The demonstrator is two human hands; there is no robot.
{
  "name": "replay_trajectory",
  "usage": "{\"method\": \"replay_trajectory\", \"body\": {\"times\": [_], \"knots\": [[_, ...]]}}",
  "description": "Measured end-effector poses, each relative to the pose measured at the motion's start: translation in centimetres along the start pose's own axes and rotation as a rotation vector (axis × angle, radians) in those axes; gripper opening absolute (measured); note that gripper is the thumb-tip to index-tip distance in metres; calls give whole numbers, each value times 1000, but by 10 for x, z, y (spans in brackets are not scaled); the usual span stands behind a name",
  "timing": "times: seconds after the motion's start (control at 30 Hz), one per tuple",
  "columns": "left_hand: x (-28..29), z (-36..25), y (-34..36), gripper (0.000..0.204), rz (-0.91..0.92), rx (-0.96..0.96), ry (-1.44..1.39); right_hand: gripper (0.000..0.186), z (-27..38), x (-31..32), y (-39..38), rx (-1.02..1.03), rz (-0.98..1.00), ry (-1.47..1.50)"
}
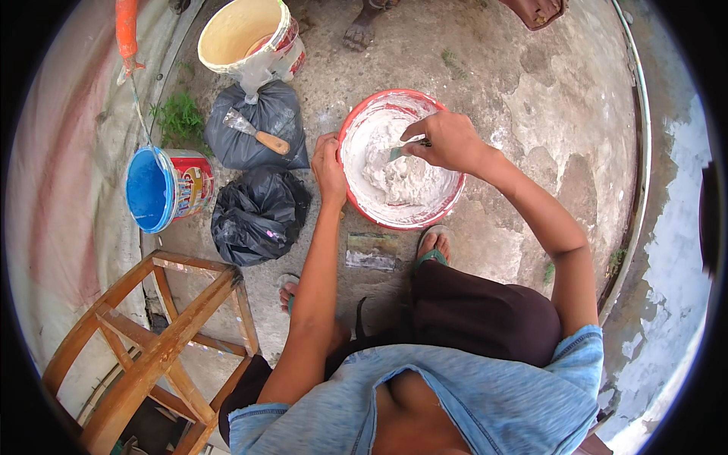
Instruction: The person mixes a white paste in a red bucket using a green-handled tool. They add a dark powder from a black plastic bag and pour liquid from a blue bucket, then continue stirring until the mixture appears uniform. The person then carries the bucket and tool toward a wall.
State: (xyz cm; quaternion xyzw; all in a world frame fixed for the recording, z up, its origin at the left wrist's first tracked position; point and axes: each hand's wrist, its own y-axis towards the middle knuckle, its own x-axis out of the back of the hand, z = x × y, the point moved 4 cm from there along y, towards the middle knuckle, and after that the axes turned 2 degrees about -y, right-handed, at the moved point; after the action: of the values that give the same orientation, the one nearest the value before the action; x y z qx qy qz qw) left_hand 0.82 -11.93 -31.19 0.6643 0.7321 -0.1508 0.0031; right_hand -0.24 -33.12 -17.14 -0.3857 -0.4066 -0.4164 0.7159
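A round red basin (402, 92) stands on the ground in front of me, its inside coated with thick white paste (406, 186) heaped toward the middle. My left hand (329, 171) is closed on the basin's left rim, fingers along the outside. Over the right part of the basin, my right hand (455, 144) pinches a small flat-bladed tool (395, 154). Its greyish-green blade touches the paste; most of the handle is hidden by my fingers. Left of the basin, a putty knife with a wooden handle (271, 142) lies on a tied black plastic bag (250, 114).
A second black bag (262, 220), a blue-lined bucket (149, 189) and a cream bucket (239, 34) stand to the left. A wooden frame (159, 349) is at lower left. A flat rectangular piece (371, 251) lies by my foot. Another person's foot (359, 36) shows at the top.
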Motion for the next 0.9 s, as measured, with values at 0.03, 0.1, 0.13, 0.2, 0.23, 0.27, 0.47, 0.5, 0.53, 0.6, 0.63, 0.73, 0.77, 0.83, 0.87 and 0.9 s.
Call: {"method": "replay_trajectory", "body": {"times": [0.03,0.1,0.13,0.2,0.23,0.27,0.47,0.5,0.53,0.6,0.63,0.73,0.77,0.83,0.87,0.9], "knots": [[-2,-1,1,29,-5,8,-16,19,-1,0,1,-6,-5,48],[-3,-5,7,29,9,27,-26,21,3,5,5,-5,7,52],[-3,-6,8,29,14,37,-31,20,6,6,8,-46,34,60],[-5,-7,6,29,3,7,23,18,8,0,13,-79,21,45],[-7,-8,6,29,1,-9,48,16,7,-10,14,-72,-19,22],[-9,-8,5,29,-1,-9,48,15,6,-16,15,-66,-58,-1],[-16,-12,10,28,34,18,-17,5,21,-37,-7,124,41,-198],[-19,-17,12,27,43,5,-18,6,24,-38,-11,161,52,-220],[-21,-21,13,27,51,-8,-19,6,23,-32,-15,199,99,-183],[-19,-18,11,26,44,28,-15,6,20,-30,-21,236,203,-131],[-19,-18,11,26,41,45,-10,6,18,-29,-23,255,252,-104],[-17,-28,8,26,56,-71,122,6,20,-1,-11,294,177,-118],[-16,-29,11,27,66,-79,133,7,26,13,-7,301,151,-133],[-22,-27,14,28,100,-85,134,6,25,28,0,278,17,-173],[-22,-27,13,27,106,-87,126,6,24,24,5,269,-43,-189],[-24,-28,12,27,111,-91,114,5,21,18,9,260,-103,-210]]}}
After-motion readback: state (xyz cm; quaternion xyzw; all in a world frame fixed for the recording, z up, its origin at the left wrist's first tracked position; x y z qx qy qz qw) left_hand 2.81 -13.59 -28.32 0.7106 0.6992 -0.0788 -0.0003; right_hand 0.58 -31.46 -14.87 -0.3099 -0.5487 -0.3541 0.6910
